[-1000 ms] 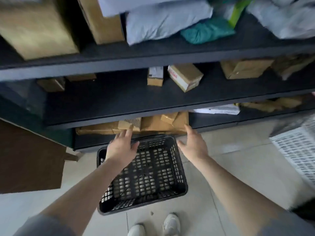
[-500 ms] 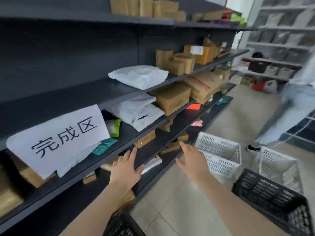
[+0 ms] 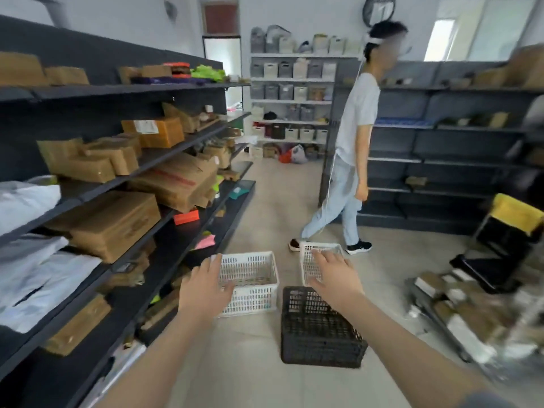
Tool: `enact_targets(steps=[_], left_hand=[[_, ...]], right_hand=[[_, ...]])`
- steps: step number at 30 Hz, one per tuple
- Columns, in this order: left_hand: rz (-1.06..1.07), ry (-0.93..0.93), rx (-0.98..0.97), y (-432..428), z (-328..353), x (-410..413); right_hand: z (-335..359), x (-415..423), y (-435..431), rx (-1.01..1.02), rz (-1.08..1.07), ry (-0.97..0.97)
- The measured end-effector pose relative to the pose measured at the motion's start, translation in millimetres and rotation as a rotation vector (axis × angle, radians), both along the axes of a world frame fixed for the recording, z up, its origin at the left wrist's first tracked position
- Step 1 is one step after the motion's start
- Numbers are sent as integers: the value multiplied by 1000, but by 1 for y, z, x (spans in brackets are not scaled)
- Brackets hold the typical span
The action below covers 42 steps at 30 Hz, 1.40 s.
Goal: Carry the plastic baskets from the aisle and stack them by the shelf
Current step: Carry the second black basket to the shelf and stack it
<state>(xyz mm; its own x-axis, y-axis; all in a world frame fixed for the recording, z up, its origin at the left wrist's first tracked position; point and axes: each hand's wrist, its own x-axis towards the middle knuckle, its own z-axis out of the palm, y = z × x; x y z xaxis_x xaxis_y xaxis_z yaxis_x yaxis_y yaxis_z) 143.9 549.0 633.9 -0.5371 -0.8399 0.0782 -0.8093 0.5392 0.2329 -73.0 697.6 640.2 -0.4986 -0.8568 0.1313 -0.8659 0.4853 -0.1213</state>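
Storeroom aisle, pale tiled floor point(image 3: 265, 201), dark parcel shelving along the left side point(image 3: 188, 160) and a second dark run at the far right.

Fingers: both hands are empty. The left hand point(image 3: 206, 290) is spread, fingers loose, raised in front of the near white basket point(image 3: 250, 281); contact with its rim cannot be confirmed. The right hand point(image 3: 335, 278) is likewise splayed and grasps nothing, raised above the black basket point(image 3: 318, 328) and covering part of the far white basket point(image 3: 318, 260). The posture reads as a reach toward the next pick-up.

Task items, relative to the black basket: it stands on the floor mid-aisle. The near white basket sits just beside it to the left, close to the foot of the left shelving. The far white basket lies just beyond it. All three are separate, upright, unstacked.

Beyond the baskets, another person point(image 3: 350, 160) crosses the aisle; a collision risk if carrying starts now. A cart with a yellow item point(image 3: 515, 213) stands well to the right.
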Motion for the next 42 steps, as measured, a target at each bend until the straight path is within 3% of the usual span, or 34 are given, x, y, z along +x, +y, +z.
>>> enact_targets(steps=[7,25,35,42], left_hand=[[-76,-65,100,-19,-44,-125],[-200,-268,305,-142,-173,-432],[-55,-420,424,-204,-304,-542],[166,-342,567,-236,-436,-592]], right_hand=[[-48,-109,15,52,-168,-119],[-182,-376,-71,226,-497,-429],[-314,-513,-139,381,-526,-596],[-448,-578,-187,382,-681,-737]])
